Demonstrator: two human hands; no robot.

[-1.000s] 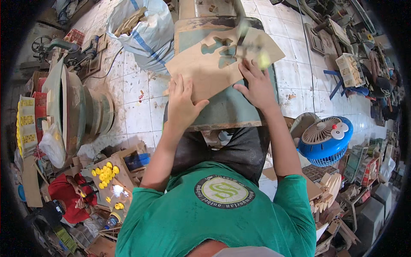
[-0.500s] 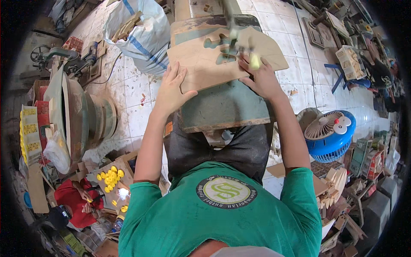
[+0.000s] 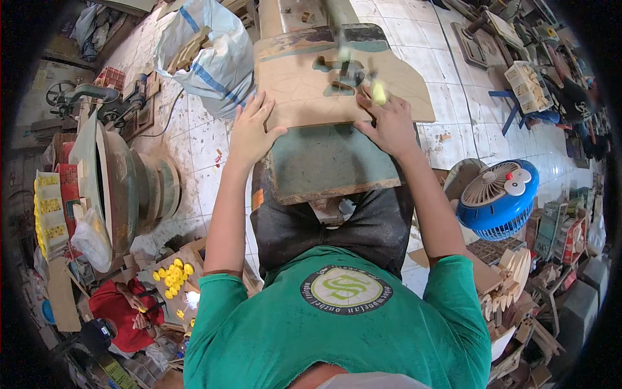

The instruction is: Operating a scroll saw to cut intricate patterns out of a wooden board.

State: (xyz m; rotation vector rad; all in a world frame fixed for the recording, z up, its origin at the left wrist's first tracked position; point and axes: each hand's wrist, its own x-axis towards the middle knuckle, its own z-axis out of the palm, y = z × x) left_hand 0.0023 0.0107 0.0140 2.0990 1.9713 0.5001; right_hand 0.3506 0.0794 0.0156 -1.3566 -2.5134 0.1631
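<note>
A flat tan wooden board [image 3: 295,87] with several cut-out openings lies on the grey-green table [image 3: 334,159] of a saw-like machine. The machine's upright arm [image 3: 338,29] comes down at these openings; its lower end is blurred. My left hand [image 3: 253,135] presses on the board's near left corner, fingers stretched and thumb apart. On the near right part rests my right hand [image 3: 391,128], its fingers spread over the wood. A blurred yellow-green piece [image 3: 378,93] shows at its fingertips, seemingly part of the machine. Neither hand wraps round anything.
A white woven sack [image 3: 220,71] of wood offcuts stands left of the machine. To the right is a blue fan [image 3: 499,201]. A large round-wheeled machine [image 3: 123,188] stands at left. Behind it, a person in red [image 3: 123,308] sits near yellow pieces [image 3: 173,277].
The board has turned clockwise, so its near edge now runs almost level. My right hand has come slightly nearer with it, and my left hand has shifted a little left.
</note>
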